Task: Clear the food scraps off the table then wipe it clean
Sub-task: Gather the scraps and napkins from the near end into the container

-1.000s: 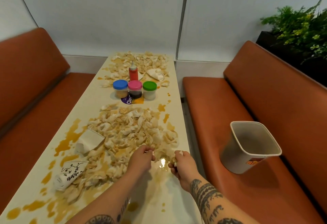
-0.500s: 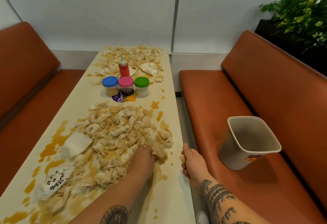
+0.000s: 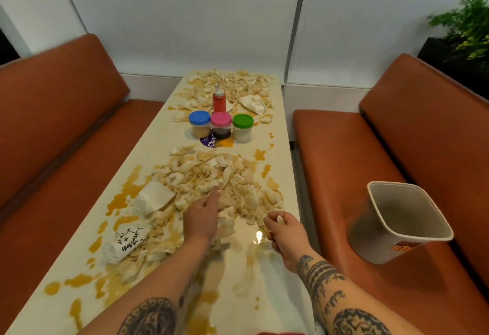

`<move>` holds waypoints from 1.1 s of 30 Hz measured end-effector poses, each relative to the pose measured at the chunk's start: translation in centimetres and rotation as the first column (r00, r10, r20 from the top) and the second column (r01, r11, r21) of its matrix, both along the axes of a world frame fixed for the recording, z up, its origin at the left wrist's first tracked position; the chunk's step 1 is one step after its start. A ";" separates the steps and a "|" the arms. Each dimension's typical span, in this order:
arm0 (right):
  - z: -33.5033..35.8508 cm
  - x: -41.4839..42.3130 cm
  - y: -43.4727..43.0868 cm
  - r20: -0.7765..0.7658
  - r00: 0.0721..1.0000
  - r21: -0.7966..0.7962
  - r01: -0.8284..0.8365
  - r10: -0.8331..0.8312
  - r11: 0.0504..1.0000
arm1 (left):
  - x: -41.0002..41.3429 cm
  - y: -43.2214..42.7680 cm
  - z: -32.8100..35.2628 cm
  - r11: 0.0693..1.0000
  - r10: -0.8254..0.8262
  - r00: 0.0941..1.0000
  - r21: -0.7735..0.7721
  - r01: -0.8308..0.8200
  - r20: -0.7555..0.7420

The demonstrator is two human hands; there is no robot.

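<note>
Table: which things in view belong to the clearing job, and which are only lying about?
For the job: food scraps, sauce spills, crushed paper cups, table, bin, left hand, right hand.
Only lying about: three jars, red bottle, plant, benches.

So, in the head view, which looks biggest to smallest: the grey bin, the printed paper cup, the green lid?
1. grey bin, clearly largest.
2. printed paper cup.
3. green lid, smallest here, but it lies farther from the camera, so true size is unsure.
</note>
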State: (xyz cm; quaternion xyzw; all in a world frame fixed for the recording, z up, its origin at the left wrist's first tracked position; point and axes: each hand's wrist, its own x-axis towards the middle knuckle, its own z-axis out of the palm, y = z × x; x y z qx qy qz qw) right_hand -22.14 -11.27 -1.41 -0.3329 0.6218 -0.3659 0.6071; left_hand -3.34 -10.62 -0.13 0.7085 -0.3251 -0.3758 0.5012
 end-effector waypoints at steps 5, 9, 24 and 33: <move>-0.5 4.4 0.7 -0.166 0.977 -0.058 -0.142 0.131 0.988 | 4.8 2.5 -0.4 0.987 0.162 0.981 0.013 -0.161 -0.106; -1.7 7.6 1.2 -0.429 0.834 -0.106 -0.428 0.347 0.897 | 8.0 4.3 -1.4 0.973 0.232 0.939 0.069 -0.222 -0.254; -2.7 9.7 4.6 -0.595 0.715 -0.080 -0.507 0.367 0.858 | 10.5 8.1 -1.7 0.982 0.185 0.901 0.098 -0.158 -0.393; 3.0 4.8 4.3 0.163 0.982 -0.003 -0.094 0.093 0.996 | 4.3 3.9 0.8 0.997 0.015 0.919 0.076 0.016 -0.395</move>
